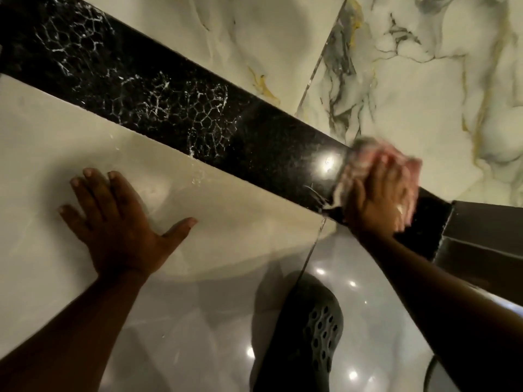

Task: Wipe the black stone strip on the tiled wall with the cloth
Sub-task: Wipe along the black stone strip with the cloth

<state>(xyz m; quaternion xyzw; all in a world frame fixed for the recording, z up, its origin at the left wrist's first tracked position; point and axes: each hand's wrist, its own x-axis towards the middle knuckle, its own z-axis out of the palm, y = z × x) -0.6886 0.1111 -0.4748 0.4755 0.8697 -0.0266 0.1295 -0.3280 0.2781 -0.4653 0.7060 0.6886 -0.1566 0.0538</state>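
The right hand presses the cloth flat on the black stone strip, fingers closed over it. Soapy residue lies up-left along the strip's long axis. The left hand rests open on the tile.

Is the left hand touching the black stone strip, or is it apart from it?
Apart. The head view shows the left hand flat on the pale tile, with bare tile between its fingers and the black stone strip.

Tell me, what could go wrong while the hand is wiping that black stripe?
1. White web-like residue covers the black stone strip far from the pink cloth, so patches might get missed.
2. The left hand presses flat on a glossy cream tile with wet-looking drips nearby; it could slip.
3. The right hand wipes near the strip's cut end, where the cloth may snag.
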